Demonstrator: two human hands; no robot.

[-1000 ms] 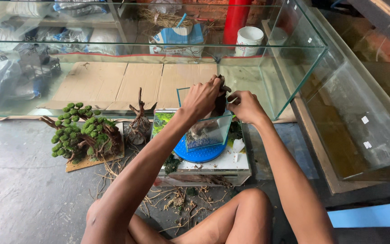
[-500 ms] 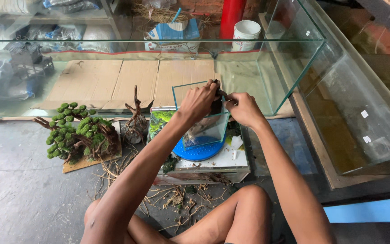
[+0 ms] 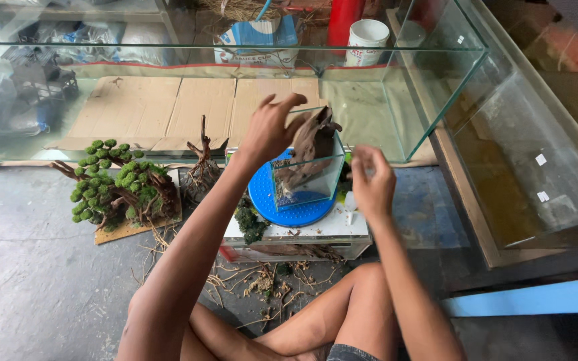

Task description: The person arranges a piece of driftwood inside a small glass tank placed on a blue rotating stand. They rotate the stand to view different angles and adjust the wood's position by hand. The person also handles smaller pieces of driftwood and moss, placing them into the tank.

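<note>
Both my hands have let go of the driftwood point(image 3: 312, 144) since half a second ago; my right hand point(image 3: 372, 185) hangs loose and empty near the white box's point(image 3: 316, 232) right edge; my left hand point(image 3: 270, 130) hovers open beside the wood, fingers spread, holding nothing; the driftwood stands in the small glass cube point(image 3: 307, 175) on the blue turntable point(image 3: 289, 208); left, on the floor, a mossy bonsai piece point(image 3: 120, 187); beyond, the large empty aquarium point(image 3: 235, 87) walls the far side.
</note>
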